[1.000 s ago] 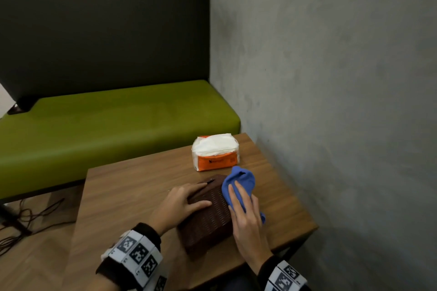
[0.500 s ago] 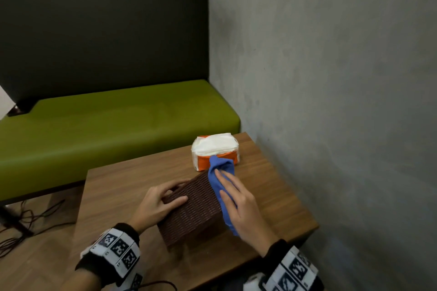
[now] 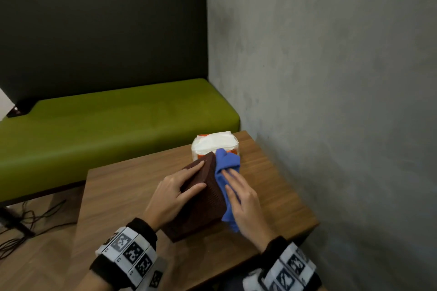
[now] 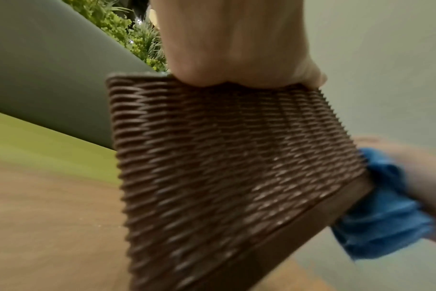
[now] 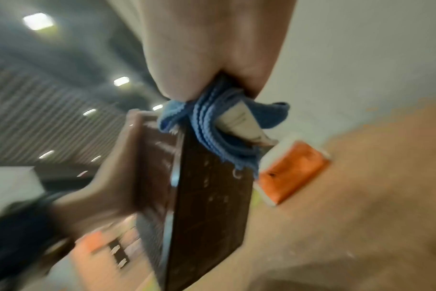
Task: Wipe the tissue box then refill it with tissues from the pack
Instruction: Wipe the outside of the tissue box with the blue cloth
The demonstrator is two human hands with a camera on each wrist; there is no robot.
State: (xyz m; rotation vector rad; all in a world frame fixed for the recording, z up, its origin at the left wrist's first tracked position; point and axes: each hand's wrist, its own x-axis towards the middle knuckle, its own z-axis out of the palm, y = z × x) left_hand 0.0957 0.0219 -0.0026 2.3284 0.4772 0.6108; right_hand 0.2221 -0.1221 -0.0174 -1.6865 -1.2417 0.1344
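Note:
A brown woven tissue box (image 3: 208, 198) stands tilted on one edge on the wooden table (image 3: 123, 196). My left hand (image 3: 179, 186) grips it from the left, fingers on its smooth face and thumb near the ridge; the left wrist view shows the woven side (image 4: 224, 167) under that hand (image 4: 236, 49). My right hand (image 3: 238, 196) holds a blue cloth (image 3: 227, 165) and presses it on the box's right face. In the right wrist view the cloth (image 5: 212, 128) bunches out between thumb and fingers against the box (image 5: 212, 206). The orange-and-white tissue pack (image 3: 215, 146) lies just behind the box.
A grey wall (image 3: 331, 78) runs close along the table's right side. A green bench (image 3: 106, 130) with a dark backrest stands beyond the table's far edge. Cables (image 3: 23, 224) lie on the floor at the left. Bare tabletop lies left of the box.
The box has been tipped up from lying flat to standing on its edge, nearer the pack. My right hand with the cloth has shifted from the box's end onto its right face.

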